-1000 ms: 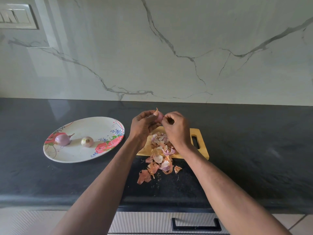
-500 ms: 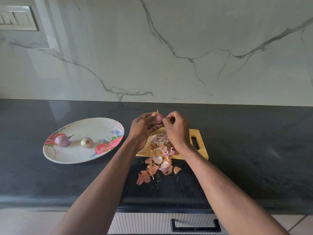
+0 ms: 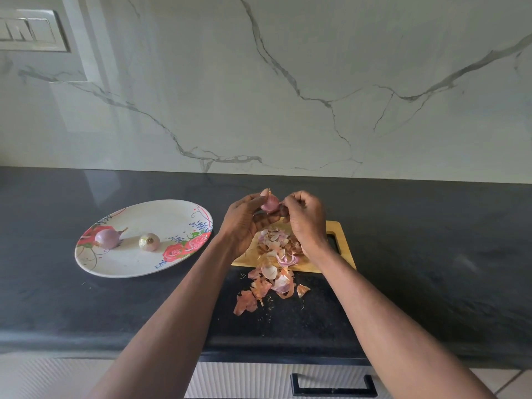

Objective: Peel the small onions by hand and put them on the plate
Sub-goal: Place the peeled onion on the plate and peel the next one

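Note:
My left hand grips a small pink onion above the far end of the wooden cutting board. My right hand is curled beside it, its fingertips pinching at the onion's right side. A white oval plate with red roses lies to the left on the black counter. Two peeled onions rest on it: a purple one and a paler one.
A heap of onion skins covers the board and spills onto the counter toward me. The marble wall stands behind. A drawer handle shows below the counter edge. A switch panel is on the wall at upper left.
Both hands have stayed above the board. The onion shows more between the fingers now, with my right fingertips working at its side.

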